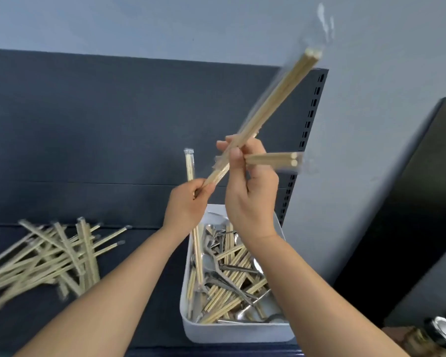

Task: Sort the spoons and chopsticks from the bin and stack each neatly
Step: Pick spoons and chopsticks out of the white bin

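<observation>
A white bin (pixel 232 331) on the dark shelf holds a jumble of wrapped wooden chopsticks and metal spoons (pixel 216 276). Above it, my left hand (pixel 188 202) grips one upright wrapped chopstick pair (pixel 189 166) and the lower end of a long slanted pair (pixel 273 101). My right hand (pixel 250 191) pinches that slanted pair near its middle and also holds a short-looking pair (pixel 278 159) pointing right. A loose pile of wrapped chopsticks (pixel 52 256) lies on the shelf to the left.
A dark slotted back panel (pixel 113 119) rises behind the shelf, with a grey wall (pixel 371 73) beyond it. A second dark unit (pixel 422 202) stands at the right. A glass jar with a metal lid (pixel 440 333) sits at the bottom right corner.
</observation>
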{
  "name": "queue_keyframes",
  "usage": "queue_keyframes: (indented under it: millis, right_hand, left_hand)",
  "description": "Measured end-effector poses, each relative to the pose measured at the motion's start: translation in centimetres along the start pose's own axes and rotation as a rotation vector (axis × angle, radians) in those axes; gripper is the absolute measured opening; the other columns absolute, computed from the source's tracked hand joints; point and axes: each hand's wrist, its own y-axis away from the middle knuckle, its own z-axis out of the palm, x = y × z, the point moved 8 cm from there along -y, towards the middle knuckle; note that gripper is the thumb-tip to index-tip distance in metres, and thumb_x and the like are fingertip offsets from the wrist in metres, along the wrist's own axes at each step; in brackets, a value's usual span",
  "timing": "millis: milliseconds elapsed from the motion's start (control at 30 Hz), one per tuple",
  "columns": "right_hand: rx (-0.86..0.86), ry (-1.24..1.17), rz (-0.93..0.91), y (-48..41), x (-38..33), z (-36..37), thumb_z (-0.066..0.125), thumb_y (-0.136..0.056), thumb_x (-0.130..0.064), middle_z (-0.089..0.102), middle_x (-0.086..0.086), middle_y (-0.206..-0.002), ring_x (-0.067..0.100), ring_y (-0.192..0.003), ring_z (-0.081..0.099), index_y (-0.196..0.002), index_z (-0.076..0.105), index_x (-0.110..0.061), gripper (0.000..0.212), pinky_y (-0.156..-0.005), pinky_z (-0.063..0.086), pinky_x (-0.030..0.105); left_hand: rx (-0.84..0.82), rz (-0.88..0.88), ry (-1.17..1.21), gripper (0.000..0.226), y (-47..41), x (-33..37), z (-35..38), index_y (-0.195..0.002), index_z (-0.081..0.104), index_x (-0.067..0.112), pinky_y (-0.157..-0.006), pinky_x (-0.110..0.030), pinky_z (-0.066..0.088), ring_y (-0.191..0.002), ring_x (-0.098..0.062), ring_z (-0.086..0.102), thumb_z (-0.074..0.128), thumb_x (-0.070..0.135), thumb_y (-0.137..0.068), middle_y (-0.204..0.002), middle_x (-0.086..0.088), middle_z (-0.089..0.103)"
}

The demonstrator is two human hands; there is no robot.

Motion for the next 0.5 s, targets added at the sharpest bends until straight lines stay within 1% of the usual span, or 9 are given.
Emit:
queue_keyframes:
  millis: [67, 100, 133, 200, 267, 333, 367, 433, 500]
  right_hand:
    - [0.005, -0.051, 0.017, 0.3, -0.7, 1.0, 0.041, -0.101, -0.016, 0.066, -0.014, -0.093, -0.004, -0.085, 0.058, -0.1, 0.06, -0.017, 0.02, -0.078, 0.047, 0.015]
    - [-0.005, -0.073, 0.024, 0.5, -1.1, 1.6, 0.041, -0.101, -0.016, 0.066, -0.016, -0.091, -0.004, -0.081, 0.058, -0.099, 0.059, -0.021, 0.019, -0.077, 0.048, 0.016]
    - [-0.022, -0.09, 0.032, 0.8, -1.4, 2.3, 0.041, -0.101, -0.017, 0.066, -0.016, -0.09, 0.0, -0.078, 0.058, -0.098, 0.059, -0.024, 0.02, -0.076, 0.05, 0.022]
    - [-0.059, -0.113, 0.051, 1.3, -1.9, 3.9, 0.041, -0.102, -0.017, 0.067, -0.015, -0.089, 0.007, -0.076, 0.059, -0.097, 0.058, -0.026, 0.02, -0.076, 0.05, 0.027]
    - [-0.101, -0.136, 0.097, 2.0, -1.8, 5.8, 0.042, -0.102, -0.016, 0.068, -0.009, -0.086, 0.01, -0.075, 0.059, -0.092, 0.054, -0.031, 0.022, -0.075, 0.049, 0.028]
    - [-0.18, -0.119, 0.191, 3.2, -0.9, 8.4, 0.043, -0.102, -0.016, 0.069, 0.001, -0.081, 0.015, -0.072, 0.059, -0.086, 0.052, -0.034, 0.025, -0.073, 0.048, 0.034]
    - [-0.229, -0.1, 0.249, 4.0, -0.2, 9.9, 0.043, -0.102, -0.018, 0.068, 0.002, -0.08, 0.015, -0.071, 0.059, -0.084, 0.052, -0.033, 0.025, -0.073, 0.049, 0.035]
    - [-0.296, -0.089, 0.343, 5.7, 1.2, 12.5, 0.044, -0.102, -0.022, 0.067, -0.006, -0.079, 0.012, -0.069, 0.059, -0.084, 0.055, -0.027, 0.021, -0.073, 0.049, 0.035]
    - [-0.339, -0.062, 0.399, 7.0, 2.5, 15.1, 0.045, -0.101, -0.022, 0.062, -0.007, -0.082, 0.012, -0.074, 0.056, -0.085, 0.056, -0.019, 0.02, -0.072, 0.046, 0.031]
  left_hand:
    - [0.028, -0.032, -0.046, 0.037, 0.6, -1.0, -1.8, -0.061, 0.052, 0.015, -0.053, -0.027, 0.029, -0.053, -0.009, 0.035, 0.053, 0.028, -0.096, -0.054, 0.004, 0.042]
    - [0.044, -0.052, -0.075, 0.036, 1.0, -1.5, -2.8, -0.066, 0.053, 0.01, -0.054, -0.029, 0.031, -0.054, -0.011, 0.037, 0.052, 0.03, -0.097, -0.056, 0.0, 0.044]
    - [0.062, -0.08, -0.095, 0.037, 1.3, -2.3, -3.8, -0.068, 0.052, 0.01, -0.055, -0.03, 0.033, -0.055, -0.014, 0.04, 0.05, 0.031, -0.098, -0.058, -0.003, 0.046]
    - [0.1, -0.152, -0.111, 0.037, 2.0, -4.1, -6.2, -0.066, 0.047, 0.017, -0.058, -0.032, 0.035, -0.058, -0.017, 0.046, 0.048, 0.033, -0.099, -0.061, -0.005, 0.049]
    - [0.139, -0.207, -0.109, 0.033, 2.7, -5.7, -8.7, -0.069, 0.046, 0.02, -0.059, -0.033, 0.037, -0.062, -0.019, 0.049, 0.046, 0.03, -0.1, -0.064, -0.003, 0.05]
    - [0.165, -0.242, -0.089, 0.017, 3.3, -7.0, -11.0, -0.084, 0.053, 0.022, -0.061, -0.033, 0.041, -0.065, -0.02, 0.051, 0.044, 0.022, -0.099, -0.071, -0.003, 0.054]
    - [0.177, -0.262, -0.086, 0.011, 3.7, -7.6, -12.1, -0.095, 0.054, 0.023, -0.061, -0.032, 0.042, -0.067, -0.018, 0.052, 0.044, 0.019, -0.098, -0.077, -0.002, 0.057]
    - [0.198, -0.287, -0.076, 0.018, 4.2, -8.9, -14.3, -0.11, 0.05, 0.025, -0.059, -0.028, 0.04, -0.069, -0.015, 0.054, 0.044, 0.015, -0.097, -0.087, -0.002, 0.059]
    - [0.202, -0.295, -0.04, 0.019, 4.5, -10.2, -16.3, -0.112, 0.049, 0.025, -0.058, -0.028, 0.04, -0.069, -0.015, 0.057, 0.046, 0.015, -0.097, -0.089, -0.005, 0.063]
